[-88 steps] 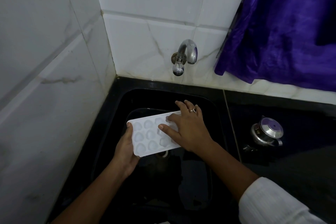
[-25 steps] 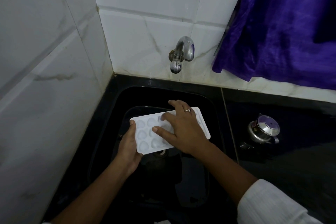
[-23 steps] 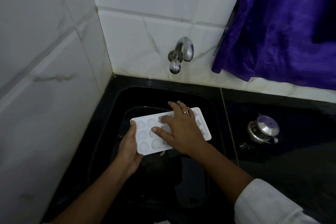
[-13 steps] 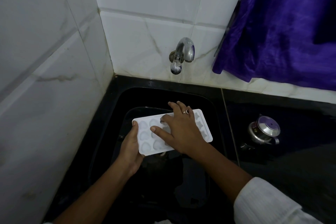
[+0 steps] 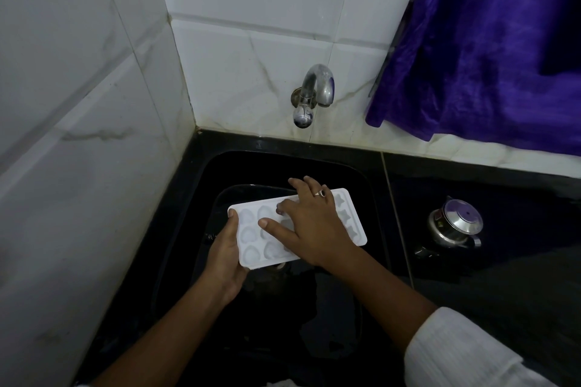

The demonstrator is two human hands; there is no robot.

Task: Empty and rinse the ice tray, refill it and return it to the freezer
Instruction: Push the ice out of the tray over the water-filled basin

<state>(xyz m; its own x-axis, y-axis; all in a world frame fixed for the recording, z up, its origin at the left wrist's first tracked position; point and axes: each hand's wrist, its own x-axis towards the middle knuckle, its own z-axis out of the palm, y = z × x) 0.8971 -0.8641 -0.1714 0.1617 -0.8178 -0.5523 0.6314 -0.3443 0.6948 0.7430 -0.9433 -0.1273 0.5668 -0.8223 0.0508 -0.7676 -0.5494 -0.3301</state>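
Observation:
A white ice tray (image 5: 251, 236) with heart and star shaped cells hangs over the black sink (image 5: 213, 185). My left hand (image 5: 224, 256) grips its left end, thumb on the top rim and fingers underneath. My right hand (image 5: 309, 226) lies on top of the tray's middle, fingers spread and pressing into the cells; a ring shows on one finger. The chrome tap (image 5: 314, 94) sticks out of the tiled wall above the sink, and no water runs from it. The tray's middle cells are hidden under my right hand.
White marble tiles close off the left and back. A purple curtain (image 5: 490, 41) hangs at the upper right. A small steel lidded pot (image 5: 456, 225) stands on the black counter (image 5: 518, 261) right of the sink.
The tray has shifted slightly right and my right hand's fingers have slid a little across its cells. My left hand keeps its hold on the left end.

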